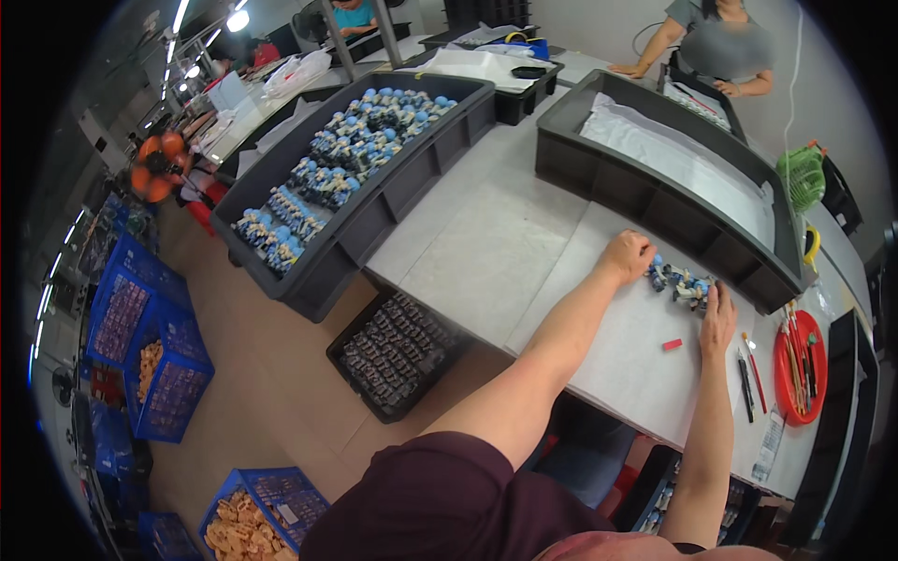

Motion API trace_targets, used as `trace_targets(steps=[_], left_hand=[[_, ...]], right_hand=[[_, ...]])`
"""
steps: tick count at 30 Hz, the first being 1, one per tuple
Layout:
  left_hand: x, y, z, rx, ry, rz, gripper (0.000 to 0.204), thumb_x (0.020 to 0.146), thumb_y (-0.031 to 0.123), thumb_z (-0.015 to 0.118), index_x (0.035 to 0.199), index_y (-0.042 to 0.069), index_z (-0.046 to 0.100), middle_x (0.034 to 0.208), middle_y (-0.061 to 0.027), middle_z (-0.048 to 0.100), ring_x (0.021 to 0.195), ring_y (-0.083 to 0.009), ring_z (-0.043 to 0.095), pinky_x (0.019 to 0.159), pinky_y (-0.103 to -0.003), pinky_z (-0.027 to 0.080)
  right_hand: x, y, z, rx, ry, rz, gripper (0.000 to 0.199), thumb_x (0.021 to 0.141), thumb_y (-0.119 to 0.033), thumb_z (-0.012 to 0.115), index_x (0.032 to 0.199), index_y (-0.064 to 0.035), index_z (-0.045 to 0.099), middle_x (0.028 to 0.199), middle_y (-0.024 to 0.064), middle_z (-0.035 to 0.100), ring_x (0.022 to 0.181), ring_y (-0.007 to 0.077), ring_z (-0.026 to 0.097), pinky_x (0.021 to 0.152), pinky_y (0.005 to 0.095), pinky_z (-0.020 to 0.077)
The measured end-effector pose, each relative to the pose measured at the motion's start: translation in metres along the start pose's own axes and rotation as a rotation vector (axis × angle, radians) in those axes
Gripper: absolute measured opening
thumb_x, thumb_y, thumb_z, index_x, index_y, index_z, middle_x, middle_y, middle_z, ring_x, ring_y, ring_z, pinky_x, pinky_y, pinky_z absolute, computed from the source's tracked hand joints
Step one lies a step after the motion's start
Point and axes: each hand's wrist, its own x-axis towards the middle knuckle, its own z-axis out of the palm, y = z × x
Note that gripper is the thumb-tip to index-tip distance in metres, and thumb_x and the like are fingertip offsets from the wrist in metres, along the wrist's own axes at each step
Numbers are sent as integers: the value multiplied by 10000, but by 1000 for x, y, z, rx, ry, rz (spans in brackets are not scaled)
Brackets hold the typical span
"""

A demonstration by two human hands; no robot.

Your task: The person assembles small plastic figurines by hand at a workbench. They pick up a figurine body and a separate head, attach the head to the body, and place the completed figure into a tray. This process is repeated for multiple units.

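On the pale worktop, a short row of small blue-and-white figurines (690, 288) stands between my hands. My left hand (629, 259) is at the row's left end, its fingers curled closed against the end figurine (658, 273); its grip is partly hidden. At the right end, my right hand (718, 320) has its thumb and fingers closed round another figurine, which they mostly cover. A small red block (672, 345) lies on the worktop just below the row, apart from both hands.
A grey crate (655, 192) lined with white sheeting stands just beyond my hands. Another crate (402, 201) at left holds many figurines. Brushes lie in a red tray (821, 374) at right, with pens (745, 385) beside it. Across the table stands a person (725, 56).
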Motion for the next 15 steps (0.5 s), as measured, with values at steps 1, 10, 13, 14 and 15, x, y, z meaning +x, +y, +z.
trace_targets(steps=[1, 10, 13, 14, 15], left_hand=[[0, -2, 1, 6, -1, 6, 256, 782, 251, 562, 699, 20, 632, 759, -150, 618, 825, -323, 562, 734, -404, 453], [0, -3, 3, -8, 11, 10, 243, 757, 233, 565, 669, 15, 628, 775, -164, 628, 847, -336, 565, 750, -414, 466], [0, -2, 0, 2, 29, -2, 258, 755, 251, 563, 676, 16, 635, 789, -160, 635, 859, -331, 567, 765, -408, 467], [-1, -1, 0, -9, -21, -37, 288, 766, 287, 555, 773, 19, 660, 852, -156, 647, 902, -322, 569, 806, -395, 463], [-2, 3, 2, -26, -33, -35, 303, 773, 303, 554, 821, 24, 661, 878, -152, 648, 927, -313, 565, 826, -387, 457]], right_hand=[[-1, -3, -1, 5, -4, -8, 496, 917, -445, 402, 1217, -71, 527, 1127, 197, 557, 1085, 330, 488, 926, 377, 363], [2, 6, -1, 51, -55, -37, 524, 935, -421, 371, 1249, -18, 486, 1201, 176, 536, 1126, 308, 461, 956, 359, 331], [8, 16, 7, 260, -42, 3, 538, 931, -423, 376, 1257, -6, 474, 1236, 175, 513, 1137, 291, 460, 968, 345, 319], [7, 19, 5, 245, -64, 36, 564, 927, -435, 382, 1268, 7, 457, 1256, 168, 497, 1141, 265, 462, 973, 331, 314], [8, 28, 4, 306, -58, 88, 574, 925, -442, 386, 1267, 14, 455, 1247, 165, 501, 1136, 256, 464, 970, 326, 316]])
